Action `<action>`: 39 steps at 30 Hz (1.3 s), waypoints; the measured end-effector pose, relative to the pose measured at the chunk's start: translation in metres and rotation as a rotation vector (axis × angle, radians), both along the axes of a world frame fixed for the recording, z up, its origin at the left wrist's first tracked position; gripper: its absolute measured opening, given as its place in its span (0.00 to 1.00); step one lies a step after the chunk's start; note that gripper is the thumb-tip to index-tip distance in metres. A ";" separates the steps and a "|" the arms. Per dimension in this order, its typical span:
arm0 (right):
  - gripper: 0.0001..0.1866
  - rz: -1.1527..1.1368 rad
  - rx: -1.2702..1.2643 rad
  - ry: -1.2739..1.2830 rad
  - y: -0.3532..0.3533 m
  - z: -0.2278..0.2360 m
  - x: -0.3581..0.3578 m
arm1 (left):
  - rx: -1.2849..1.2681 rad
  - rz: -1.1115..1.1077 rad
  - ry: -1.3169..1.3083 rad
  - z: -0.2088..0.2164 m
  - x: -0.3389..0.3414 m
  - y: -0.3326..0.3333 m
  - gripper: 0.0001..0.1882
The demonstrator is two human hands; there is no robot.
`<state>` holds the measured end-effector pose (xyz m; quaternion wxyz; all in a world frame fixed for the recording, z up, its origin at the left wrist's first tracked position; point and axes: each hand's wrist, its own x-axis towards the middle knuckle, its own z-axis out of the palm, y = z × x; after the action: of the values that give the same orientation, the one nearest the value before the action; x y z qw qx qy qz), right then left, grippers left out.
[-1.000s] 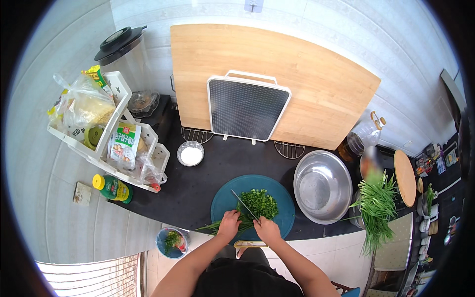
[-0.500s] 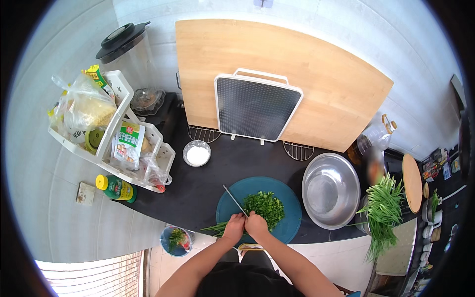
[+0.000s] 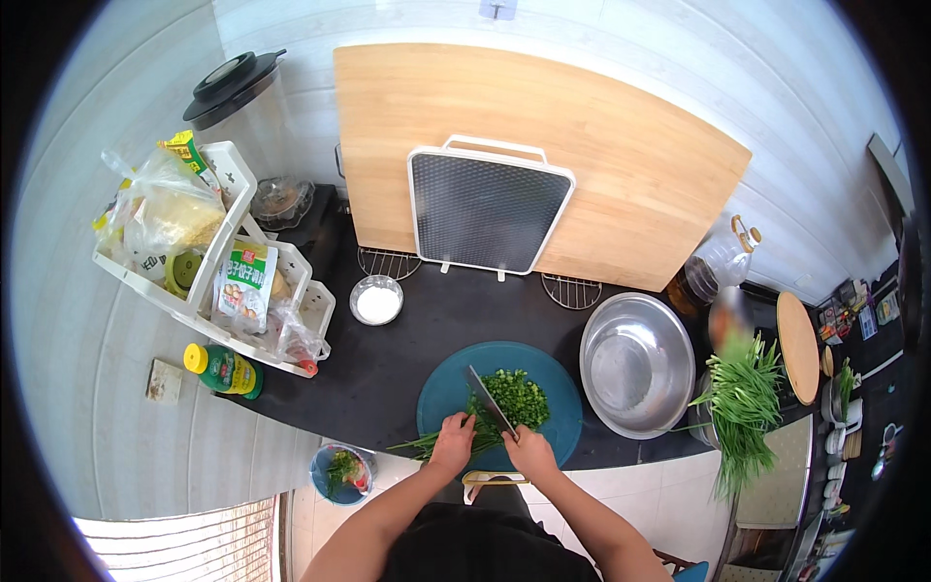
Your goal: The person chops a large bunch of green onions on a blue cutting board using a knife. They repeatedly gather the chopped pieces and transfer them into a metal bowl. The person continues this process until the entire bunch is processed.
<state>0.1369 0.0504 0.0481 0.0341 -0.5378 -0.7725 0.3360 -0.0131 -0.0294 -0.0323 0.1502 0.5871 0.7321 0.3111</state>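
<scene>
A round teal cutting board [image 3: 567, 427] lies at the counter's front edge. Chopped green chives [image 3: 524, 396] are heaped on it. My right hand [image 3: 530, 454] is closed round the handle of a kitchen knife [image 3: 492, 400], whose blade points away and slightly left, along the heap's left side. Left of the blade, my left hand [image 3: 453, 442] presses on a bunch of uncut chives [image 3: 412, 445]. Their stalks stick out leftward past the board's rim. Some of its fingertips are hard to make out against the greens.
Right of the board stands a steel basin [image 3: 637, 366], with a bunch of long chives [image 3: 745, 398] beyond it. A small bowl of white powder [image 3: 376, 301] sits farther back. White racks [image 3: 228, 257] and a yellow-capped bottle [image 3: 225, 371] stand left. A bin [image 3: 342, 473] is below.
My right hand and the knife have shifted right, away from my left hand, and the blade now lies against the chopped heap. The whole view has shifted slightly.
</scene>
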 end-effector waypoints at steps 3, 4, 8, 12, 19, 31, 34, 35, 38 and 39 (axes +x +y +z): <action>0.19 0.027 -0.008 -0.021 -0.009 0.004 0.007 | 0.004 -0.013 -0.028 -0.006 -0.004 0.001 0.18; 0.19 0.033 -0.008 -0.026 -0.012 0.004 0.008 | 0.010 -0.004 -0.054 -0.006 -0.004 0.002 0.17; 0.18 0.061 -0.018 -0.051 -0.021 -0.001 0.010 | 0.072 0.051 -0.116 -0.016 -0.005 0.002 0.15; 0.18 0.083 -0.019 -0.076 -0.025 -0.007 0.010 | 0.054 0.103 -0.178 -0.008 -0.004 0.003 0.14; 0.17 0.119 -0.081 -0.154 -0.020 -0.018 -0.004 | 0.070 0.089 -0.179 -0.023 -0.008 0.005 0.09; 0.15 0.174 -0.047 -0.163 -0.003 -0.052 -0.052 | 0.100 0.064 -0.178 -0.023 -0.007 0.007 0.08; 0.15 0.114 -0.040 -0.119 -0.001 -0.055 -0.064 | 0.135 0.053 -0.175 -0.025 -0.009 0.006 0.07; 0.15 0.086 -0.040 -0.099 0.003 -0.054 -0.066 | 0.151 0.052 -0.172 -0.025 -0.009 0.005 0.07; 0.16 -0.028 -0.050 0.021 0.014 -0.055 -0.057 | 0.106 0.056 -0.167 -0.011 -0.009 0.006 0.07; 0.17 -0.039 -0.052 0.065 0.017 -0.052 -0.050 | 0.110 0.046 -0.170 -0.009 -0.010 0.006 0.08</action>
<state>0.0872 0.0674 -0.0040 0.0517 -0.5424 -0.7513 0.3724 -0.0231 -0.0230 -0.0410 0.1722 0.5489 0.7119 0.4027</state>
